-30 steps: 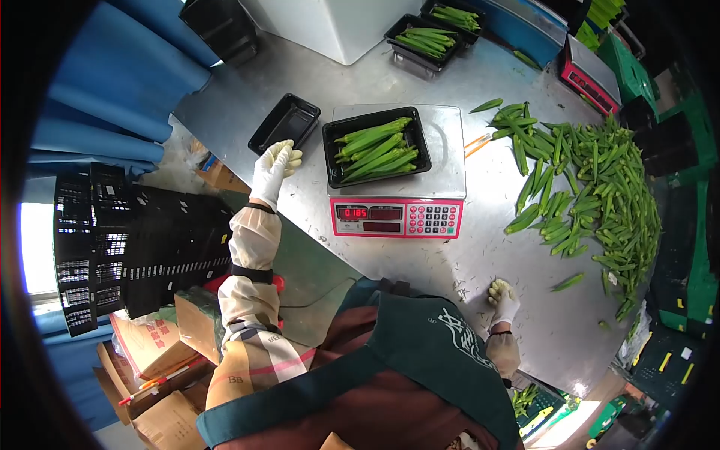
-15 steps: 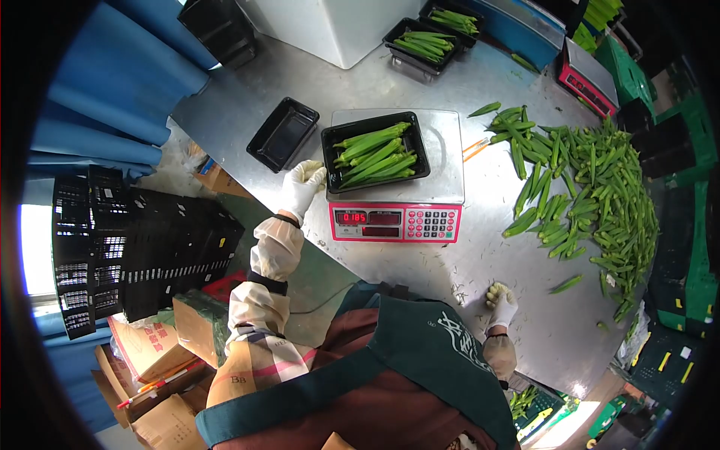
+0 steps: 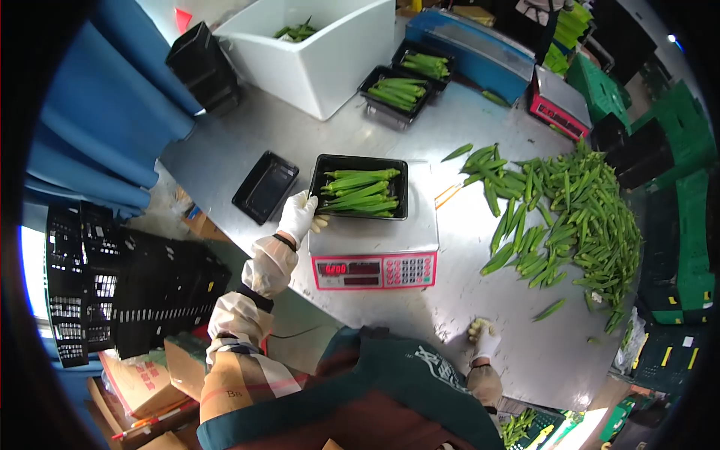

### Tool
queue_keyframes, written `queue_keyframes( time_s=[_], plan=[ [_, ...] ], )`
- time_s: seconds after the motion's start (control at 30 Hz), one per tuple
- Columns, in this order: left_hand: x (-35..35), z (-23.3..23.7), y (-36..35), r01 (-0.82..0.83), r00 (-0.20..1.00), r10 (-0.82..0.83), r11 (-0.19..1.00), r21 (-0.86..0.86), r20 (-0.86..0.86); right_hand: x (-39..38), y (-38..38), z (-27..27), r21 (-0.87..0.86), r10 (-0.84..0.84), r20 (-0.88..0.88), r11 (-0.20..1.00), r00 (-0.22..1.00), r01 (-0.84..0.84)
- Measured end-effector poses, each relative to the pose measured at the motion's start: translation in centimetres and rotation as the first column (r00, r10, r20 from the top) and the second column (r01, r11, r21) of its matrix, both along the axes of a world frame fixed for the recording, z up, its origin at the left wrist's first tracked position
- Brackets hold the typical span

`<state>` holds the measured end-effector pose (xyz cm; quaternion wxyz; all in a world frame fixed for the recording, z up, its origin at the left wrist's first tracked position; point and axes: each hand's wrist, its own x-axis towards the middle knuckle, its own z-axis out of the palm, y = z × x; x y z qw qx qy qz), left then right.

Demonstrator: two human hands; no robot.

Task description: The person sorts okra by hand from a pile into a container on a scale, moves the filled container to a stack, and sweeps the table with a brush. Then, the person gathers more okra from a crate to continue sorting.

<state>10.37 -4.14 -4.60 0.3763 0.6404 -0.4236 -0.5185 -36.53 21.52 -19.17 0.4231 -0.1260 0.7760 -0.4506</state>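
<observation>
A black plastic tray of okra (image 3: pixel 360 192) sits on the metal plate of a red-framed digital scale (image 3: pixel 373 238). My left hand (image 3: pixel 299 214), in a white glove, grips the tray's left edge, thumb on the rim and fingertips below it. The scale's red display is lit. To the left of that hand lies another black tray (image 3: pixel 265 187) with nothing in it. My right hand (image 3: pixel 485 339), also gloved, rests on the metal table (image 3: pixel 420 315) in front of the scale, its fingers curled, with nothing seen in them.
Loose okra (image 3: pixel 581 217) is heaped on the right of the table. Two filled trays (image 3: pixel 397 94) stand at the back beside a white foam box (image 3: pixel 315 67). Stacked black trays (image 3: pixel 202 67), a second scale (image 3: pixel 559 105) and black crates (image 3: pixel 142 270) surround the work area.
My left hand has closed on the tray's left edge, and the tray sits straighter on the scale. The display reading has changed. The view has tilted upward. My right hand stays on the table.
</observation>
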Motion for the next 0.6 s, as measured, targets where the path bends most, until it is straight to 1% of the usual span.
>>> queue_keyframes(
  time_s=[0.07, 0.1, 0.2, 0.27, 0.33, 0.4, 0.47, 0.53, 0.57, 0.6],
  plan=[
    [-0.6, 1.3, -4.0, 0.056, 0.998, -0.054, 0.997, -0.049, 0.038, -0.1, 0.1, -0.3, -0.012, -0.018, 0.036, 1.000, 0.999, 0.019],
    [-0.7, 1.2, -6.4, 0.077, 0.996, -0.074, 0.995, -0.061, 0.049, 0.0, 0.1, -0.4, -0.013, -0.030, 0.030, 0.999, 0.999, 0.030],
    [-2.3, 2.1, -14.3, 0.060, 0.998, -0.058, 0.996, -0.061, 0.032, 0.2, 0.1, -1.0, -0.002, -0.052, 0.006, 0.999, 0.999, 0.052],
    [-3.7, 2.3, -20.2, 0.028, 1.000, -0.029, 0.989, -0.144, -0.005, 0.4, 0.3, -1.3, -0.071, -0.044, -0.051, 0.997, 0.998, 0.040],
    [-5.4, 2.1, -26.3, -0.018, 0.999, 0.008, 0.979, -0.203, -0.053, 0.5, 0.1, -0.8, -0.065, -0.047, -0.046, 0.997, 0.998, 0.044],
    [-7.3, 1.9, -32.0, -0.076, 0.993, 0.050, 0.967, -0.242, -0.112, 0.5, 0.4, -1.7, -0.115, -0.084, -0.014, 0.990, 0.996, 0.082],
    [-9.7, 1.4, -36.8, -0.141, 0.983, 0.104, 0.955, -0.261, -0.152, 0.7, -0.1, -1.4, -0.011, -0.111, -0.095, 0.994, 0.989, 0.111],
    [-11.6, -0.1, -41.3, -0.187, 0.971, 0.140, 0.949, -0.255, -0.192, 1.9, 1.4, -0.7, 0.019, -0.106, 0.031, 0.994, 0.994, 0.106],
    [-12.3, -1.5, -43.7, -0.200, 0.966, 0.154, 0.954, -0.223, -0.209, 2.3, 1.5, -0.2, 0.038, -0.102, 0.093, 0.994, 0.990, 0.099],
    [-13.0, -2.0, -45.4, -0.236, 0.955, 0.187, 0.949, -0.210, -0.231, 2.7, 0.9, 0.3, 0.019, -0.144, 0.112, 0.990, 0.983, 0.143]
  ],
)
